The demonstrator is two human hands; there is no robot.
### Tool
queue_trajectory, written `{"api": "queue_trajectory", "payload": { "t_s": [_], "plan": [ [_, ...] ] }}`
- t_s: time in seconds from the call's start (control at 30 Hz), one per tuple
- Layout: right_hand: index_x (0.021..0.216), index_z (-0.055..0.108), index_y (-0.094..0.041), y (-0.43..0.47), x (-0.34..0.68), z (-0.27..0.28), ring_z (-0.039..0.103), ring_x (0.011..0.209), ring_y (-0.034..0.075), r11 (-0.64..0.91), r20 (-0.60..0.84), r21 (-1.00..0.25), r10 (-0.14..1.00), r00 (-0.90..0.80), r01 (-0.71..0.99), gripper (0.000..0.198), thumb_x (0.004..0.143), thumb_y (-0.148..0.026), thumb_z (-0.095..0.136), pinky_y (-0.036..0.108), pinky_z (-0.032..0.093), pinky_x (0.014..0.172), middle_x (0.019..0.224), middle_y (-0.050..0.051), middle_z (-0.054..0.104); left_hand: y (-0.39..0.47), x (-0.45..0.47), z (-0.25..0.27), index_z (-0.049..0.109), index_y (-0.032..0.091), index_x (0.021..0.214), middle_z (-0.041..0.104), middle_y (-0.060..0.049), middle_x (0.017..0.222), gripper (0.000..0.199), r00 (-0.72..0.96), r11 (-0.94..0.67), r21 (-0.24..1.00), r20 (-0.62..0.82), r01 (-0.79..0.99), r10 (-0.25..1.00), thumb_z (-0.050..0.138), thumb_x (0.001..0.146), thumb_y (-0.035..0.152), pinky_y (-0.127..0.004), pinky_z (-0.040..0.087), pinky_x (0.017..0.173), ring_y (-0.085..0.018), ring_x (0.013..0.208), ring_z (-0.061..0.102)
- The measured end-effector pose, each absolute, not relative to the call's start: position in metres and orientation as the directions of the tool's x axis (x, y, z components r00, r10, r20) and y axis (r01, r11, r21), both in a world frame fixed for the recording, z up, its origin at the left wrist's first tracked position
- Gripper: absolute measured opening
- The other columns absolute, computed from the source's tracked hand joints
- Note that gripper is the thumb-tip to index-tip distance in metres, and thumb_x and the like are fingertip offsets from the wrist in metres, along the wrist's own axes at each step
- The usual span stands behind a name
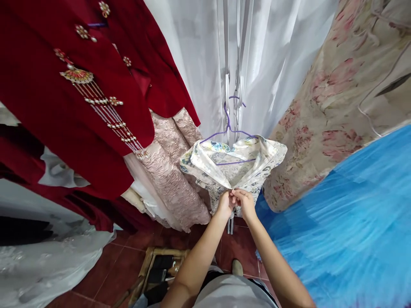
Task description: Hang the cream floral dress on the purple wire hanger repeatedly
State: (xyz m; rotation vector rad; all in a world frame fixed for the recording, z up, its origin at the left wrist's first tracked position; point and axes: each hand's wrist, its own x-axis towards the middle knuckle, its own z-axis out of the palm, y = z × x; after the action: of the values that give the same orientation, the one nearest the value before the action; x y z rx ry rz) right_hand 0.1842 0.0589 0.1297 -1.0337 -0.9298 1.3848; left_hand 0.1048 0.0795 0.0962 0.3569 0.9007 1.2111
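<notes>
A white floral collared shirt (pixel 205 171) hangs in front of me on a purple hanger (pixel 228 127), whose hook reaches up to the white strips between the curtains. My left hand (pixel 226 203) and my right hand (pixel 243 201) meet at the lower point of the shirt's open neckline. Both have their fingers pinched on the front edges of the shirt, just below the collar. Any button or fastener there is hidden by the fingers. The shirt's lower part falls behind my hands.
Red velvet garments (pixel 96 107) with beaded trim and a pink textured dress (pixel 173 184) hang at left. White curtains (pixel 195 55) stand behind. A floral garment (pixel 334 98) and blue tulle (pixel 346 214) crowd the right. On the tiled floor (pixel 128 256) sits a wooden-framed piece (pixel 149 261).
</notes>
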Motion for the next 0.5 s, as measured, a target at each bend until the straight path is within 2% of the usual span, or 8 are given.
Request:
{"api": "queue_trajectory", "payload": {
  "t_s": [0.03, 0.1, 0.23, 0.37, 0.5],
  "plan": [
    [0.052, 0.061, -0.02, 0.059, 0.183, 0.138, 0.041, 0.039, 0.012, -0.079, -0.086, -0.933, 0.996, 0.004, -0.352, 0.033, 0.071, -0.043, 0.074, 0.027, 0.029, 0.041, 0.044, 0.0, 0.055, 0.075, 0.109, 0.096, 0.046, 0.019, 0.055, 0.042, 0.006, 0.046, 0.037, 0.024, 0.304, 0.68, -0.388, -0.667, 0.921, 0.073, 0.074, 0.035, -0.022, 0.037, 0.051, -0.008, 0.043, 0.041],
    [0.054, 0.062, -0.02, 0.067, 0.181, 0.157, 0.043, 0.039, 0.012, -0.07, -0.077, -0.918, 0.997, 0.003, -0.389, 0.029, 0.071, -0.041, 0.073, 0.027, 0.029, 0.04, 0.046, 0.0, 0.058, 0.07, 0.113, 0.096, 0.05, 0.018, 0.061, 0.05, 0.004, 0.054, 0.036, -0.107, 0.209, 0.704, -0.376, -0.679, 0.92, 0.077, 0.072, 0.039, -0.021, 0.039, 0.055, -0.008, 0.05, 0.048],
    [0.06, 0.066, -0.019, 0.098, 0.171, 0.211, 0.042, 0.039, 0.011, -0.028, -0.025, -0.9, 1.0, -0.011, -0.435, 0.019, 0.071, -0.034, 0.069, 0.026, 0.029, 0.038, 0.048, 0.001, 0.062, 0.071, 0.106, 0.098, 0.06, 0.016, 0.074, 0.067, -0.004, 0.074, 0.035, -0.334, 0.107, 0.78, -0.382, -0.616, 0.861, 0.081, 0.068, 0.044, -0.023, 0.041, 0.061, -0.012, 0.066, 0.06],
    [0.065, 0.067, -0.016, 0.117, 0.158, 0.271, 0.042, 0.039, 0.008, -0.009, 0.027, -0.861, 0.998, -0.063, -0.509, 0.014, 0.073, -0.027, 0.066, 0.023, 0.03, 0.039, 0.051, 0.0, 0.063, 0.068, 0.099, 0.101, 0.063, 0.015, 0.077, 0.068, -0.006, 0.078, 0.036, -0.342, 0.09, 0.799, -0.353, -0.595, 0.871, 0.081, 0.067, 0.044, -0.024, 0.043, 0.064, -0.013, 0.069, 0.062],
    [0.063, 0.065, -0.015, 0.112, 0.151, 0.306, 0.042, 0.038, 0.007, 0.009, 0.045, -0.835, 0.998, -0.051, -0.55, 0.012, 0.074, -0.02, 0.064, 0.021, 0.03, 0.038, 0.051, 0.001, 0.062, 0.052, 0.101, 0.097, 0.064, 0.015, 0.076, 0.069, -0.007, 0.078, 0.037, -0.324, 0.114, 0.816, -0.347, -0.566, 0.88, 0.08, 0.067, 0.047, -0.025, 0.044, 0.063, -0.014, 0.068, 0.062]
  ]
}}
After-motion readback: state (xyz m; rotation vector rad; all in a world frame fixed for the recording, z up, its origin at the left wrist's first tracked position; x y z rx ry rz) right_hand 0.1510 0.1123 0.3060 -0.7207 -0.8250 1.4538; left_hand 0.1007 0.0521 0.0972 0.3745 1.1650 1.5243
